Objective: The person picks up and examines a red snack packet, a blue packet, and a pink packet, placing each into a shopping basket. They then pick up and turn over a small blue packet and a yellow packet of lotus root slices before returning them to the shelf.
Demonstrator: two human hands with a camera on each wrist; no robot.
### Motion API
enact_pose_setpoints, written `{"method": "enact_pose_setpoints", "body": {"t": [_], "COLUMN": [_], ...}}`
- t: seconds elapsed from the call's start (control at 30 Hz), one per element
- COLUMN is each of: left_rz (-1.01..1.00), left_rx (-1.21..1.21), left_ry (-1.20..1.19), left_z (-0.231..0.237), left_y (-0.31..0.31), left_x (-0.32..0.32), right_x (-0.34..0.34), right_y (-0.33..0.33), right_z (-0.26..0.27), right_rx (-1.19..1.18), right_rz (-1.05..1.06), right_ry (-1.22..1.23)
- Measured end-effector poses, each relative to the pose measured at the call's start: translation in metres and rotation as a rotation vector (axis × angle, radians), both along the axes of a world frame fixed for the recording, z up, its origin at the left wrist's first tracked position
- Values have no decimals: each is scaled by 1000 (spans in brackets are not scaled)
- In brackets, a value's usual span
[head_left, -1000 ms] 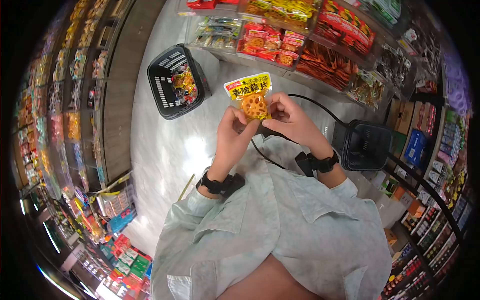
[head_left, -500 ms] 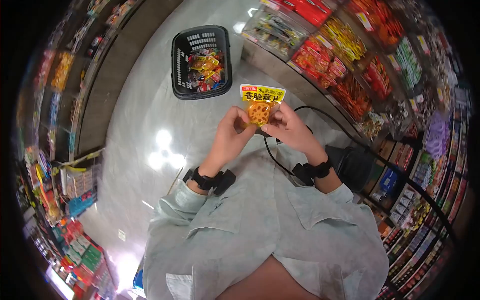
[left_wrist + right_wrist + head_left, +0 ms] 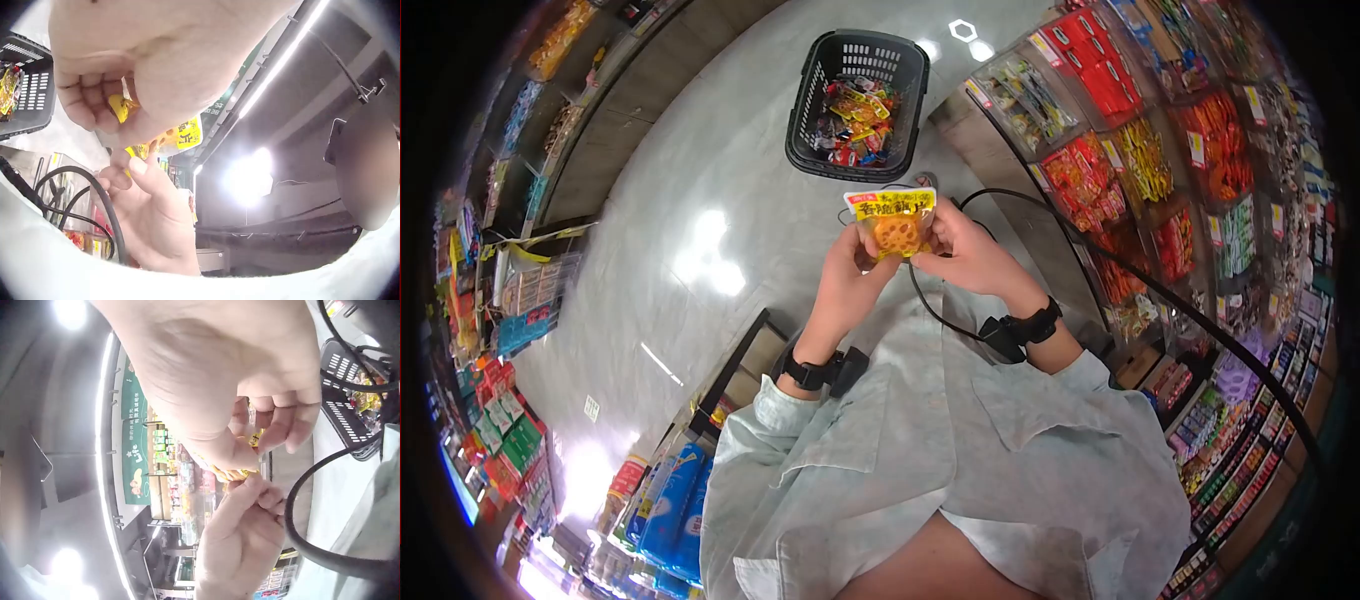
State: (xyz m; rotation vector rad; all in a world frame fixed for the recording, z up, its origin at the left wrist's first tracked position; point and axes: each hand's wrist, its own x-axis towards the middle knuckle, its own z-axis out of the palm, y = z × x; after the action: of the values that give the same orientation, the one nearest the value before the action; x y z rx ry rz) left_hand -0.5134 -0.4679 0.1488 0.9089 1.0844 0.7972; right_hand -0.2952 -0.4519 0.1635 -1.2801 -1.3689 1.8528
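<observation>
Both hands hold up a yellow snack packet of lotus root slices [image 3: 899,237] in front of the chest, its printed front facing the head camera. The left hand [image 3: 847,280] pinches the lower left edge between thumb and curled fingers. At the lower right edge, the right hand [image 3: 983,258] grips in the same way. The thumbs come close together at the bottom of the packet. From the left wrist, part of the packet [image 3: 187,134] shows between the two hands. Just beyond them on the floor stands a black shopping basket [image 3: 908,120] with several colourful snack packets [image 3: 860,115] inside.
Bins of packaged snacks [image 3: 1090,185] line the right side, and shelves [image 3: 590,160] curve along the left. A black cable [image 3: 1120,262] runs from near the hands toward the lower right. Blue packages [image 3: 670,500] stand at the lower left.
The head view has turned and moved, so the basket with snacks now appears farther right, straight beyond the hands. Both hands keep hold of the packet. The second basket at right has left view.
</observation>
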Motion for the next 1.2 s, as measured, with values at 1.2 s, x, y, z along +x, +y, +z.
{"method": "enact_pose_setpoints", "body": {"t": [1.2], "left_rz": [-69], "left_rx": [212], "left_ry": [80], "left_z": [18], "left_y": [198], "left_x": [41], "right_x": [27], "right_y": [182], "right_z": [1], "right_rx": [118], "right_rz": [-134], "right_ry": [139]}}
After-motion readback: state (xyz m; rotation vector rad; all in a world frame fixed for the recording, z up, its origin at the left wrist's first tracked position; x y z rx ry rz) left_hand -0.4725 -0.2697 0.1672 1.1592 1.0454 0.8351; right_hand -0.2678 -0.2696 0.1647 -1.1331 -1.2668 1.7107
